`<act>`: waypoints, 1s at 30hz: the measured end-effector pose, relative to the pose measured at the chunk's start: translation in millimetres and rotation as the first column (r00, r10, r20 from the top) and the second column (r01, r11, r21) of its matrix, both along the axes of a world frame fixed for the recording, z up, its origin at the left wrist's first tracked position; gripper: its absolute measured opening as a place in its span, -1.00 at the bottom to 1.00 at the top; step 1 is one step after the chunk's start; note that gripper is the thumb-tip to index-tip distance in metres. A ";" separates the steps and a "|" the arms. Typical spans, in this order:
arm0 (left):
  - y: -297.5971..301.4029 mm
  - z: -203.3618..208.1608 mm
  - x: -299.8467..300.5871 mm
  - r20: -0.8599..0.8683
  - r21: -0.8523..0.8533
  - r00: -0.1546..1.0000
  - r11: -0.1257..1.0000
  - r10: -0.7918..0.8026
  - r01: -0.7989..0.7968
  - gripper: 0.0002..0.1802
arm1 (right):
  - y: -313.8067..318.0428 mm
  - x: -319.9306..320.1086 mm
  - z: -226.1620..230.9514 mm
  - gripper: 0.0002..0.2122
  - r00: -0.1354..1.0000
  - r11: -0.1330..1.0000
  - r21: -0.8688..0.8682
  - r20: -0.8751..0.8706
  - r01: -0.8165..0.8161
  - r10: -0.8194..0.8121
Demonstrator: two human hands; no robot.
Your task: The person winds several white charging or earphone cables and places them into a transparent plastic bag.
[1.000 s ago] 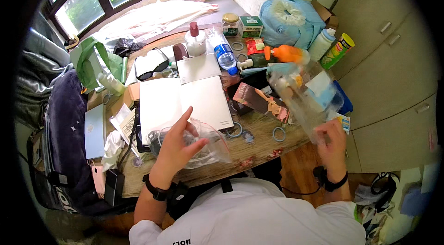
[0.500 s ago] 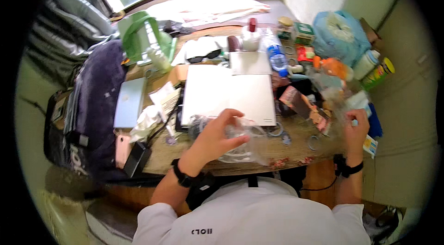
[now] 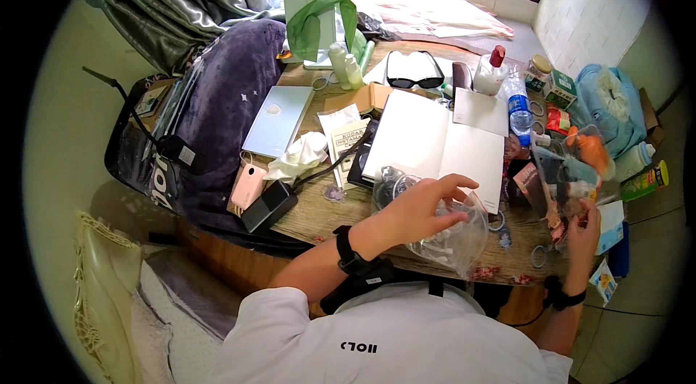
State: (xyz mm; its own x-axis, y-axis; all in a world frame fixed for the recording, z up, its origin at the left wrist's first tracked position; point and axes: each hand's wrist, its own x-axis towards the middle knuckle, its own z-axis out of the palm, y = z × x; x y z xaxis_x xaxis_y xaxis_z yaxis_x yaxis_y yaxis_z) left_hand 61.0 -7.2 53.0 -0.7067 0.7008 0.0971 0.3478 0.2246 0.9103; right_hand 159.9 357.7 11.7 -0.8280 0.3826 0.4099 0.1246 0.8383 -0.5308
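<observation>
My left hand [image 3: 428, 211] reaches over a clear zip bag [image 3: 453, 250] of coiled cables at the desk's front edge. Its thumb and fingers are spread apart, touching the bag's plastic. Further right, my right hand [image 3: 582, 230] has its fingers drawn together at the near edge of a clear plastic pouch [image 3: 569, 159]; what lies between the fingertips is hidden. Orange, teal and pinkish things show inside and around the pouch. A white-and-blue packet [image 3: 610, 226] is just right of that hand. Behind the left hand lies an open blank notebook [image 3: 413, 134].
At the back right stand a water bottle [image 3: 519, 112], a pump bottle [image 3: 491, 73] and a blue bag [image 3: 612, 112]. Sunglasses [image 3: 415, 81] lie beyond the notebook. On the left are a pink power bank [image 3: 249, 186], a black box [image 3: 268, 208], a light-blue book [image 3: 278, 123] and a dark plush cushion [image 3: 225, 101].
The view has swung left, so the desk appears further right. My right hand has shifted from over the white-and-blue packet to the pouch's near edge. My left hand stays over the cable bag.
</observation>
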 end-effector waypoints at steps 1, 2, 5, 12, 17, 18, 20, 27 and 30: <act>1.2 2.5 -1.3 0.000 0.003 1.000 1.000 0.000 0.000 -0.52 | -0.8 1.8 0.4 -0.72 1.000 1.000 0.003 0.000 0.000 0.000; 1.4 5.7 -3.0 0.034 0.024 0.999 1.000 -0.004 0.003 -0.53 | -1.9 3.6 0.2 -0.71 0.999 1.000 -0.026 0.036 0.011 -0.010; 2.3 10.3 -3.8 0.056 0.079 0.998 0.997 0.023 -0.027 -0.58 | -8.5 7.7 3.1 -0.71 0.997 0.997 -0.074 0.076 0.028 -0.023; 2.5 19.8 -3.9 0.060 0.272 0.977 0.938 0.205 -0.213 -0.68 | -42.0 14.7 26.6 -0.72 0.996 0.986 -0.147 0.011 -0.085 0.087; 4.0 21.3 -9.9 -0.030 0.392 0.952 0.880 0.305 -0.269 -0.69 | -80.8 13.5 50.8 -0.76 0.941 0.923 -0.229 0.065 -0.310 0.332; 2.5 25.0 -11.5 -0.043 0.377 0.943 0.880 0.330 -0.290 -0.71 | -87.6 12.2 54.9 -0.76 0.908 0.885 -0.280 0.087 -0.372 0.409; 6.8 29.8 -7.6 0.003 0.438 0.947 0.851 0.322 -0.291 -0.72 | -96.5 7.6 62.6 -0.75 0.843 0.831 -0.269 0.104 -0.488 0.528; 15.7 47.9 8.5 0.011 0.512 0.981 0.841 0.194 -0.172 -0.77 | -105.7 2.1 46.1 -0.52 0.757 0.692 -0.444 0.046 -0.569 0.652; 12.2 45.9 7.0 0.067 0.538 0.988 0.828 0.141 -0.155 -0.78 | -109.0 -5.2 35.9 -0.42 0.841 0.553 -0.655 -0.263 -0.515 0.473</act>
